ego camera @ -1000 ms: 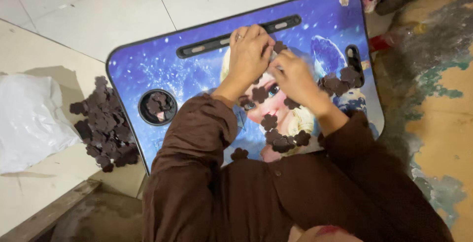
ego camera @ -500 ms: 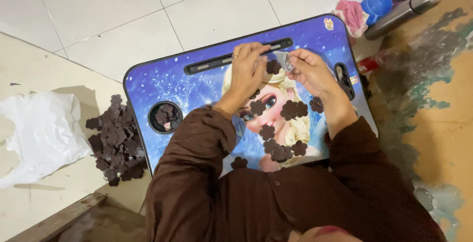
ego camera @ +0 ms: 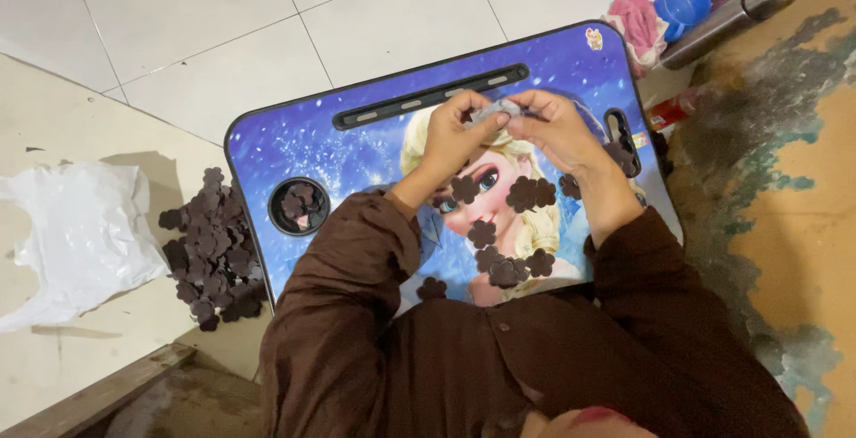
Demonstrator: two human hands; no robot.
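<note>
A crumpled white plastic bag (ego camera: 76, 237) lies on the pale floor at the far left, beside the heap of dark pieces. At the upper right, just beside the blue lap table's edge, a small red packet (ego camera: 670, 113) shows partly; its shape is unclear.

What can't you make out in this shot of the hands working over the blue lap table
Head view only:
- The small pale piece pinched between left hand and right hand: mostly covered by fingertips, too small to identify.
- The lap table: its near edge is hidden by the brown sleeves.
- The round cup hole: dark flower-shaped pieces inside, count unclear in shadow.
- The metal flask: its end is hidden behind a dark item at the top edge.
</note>
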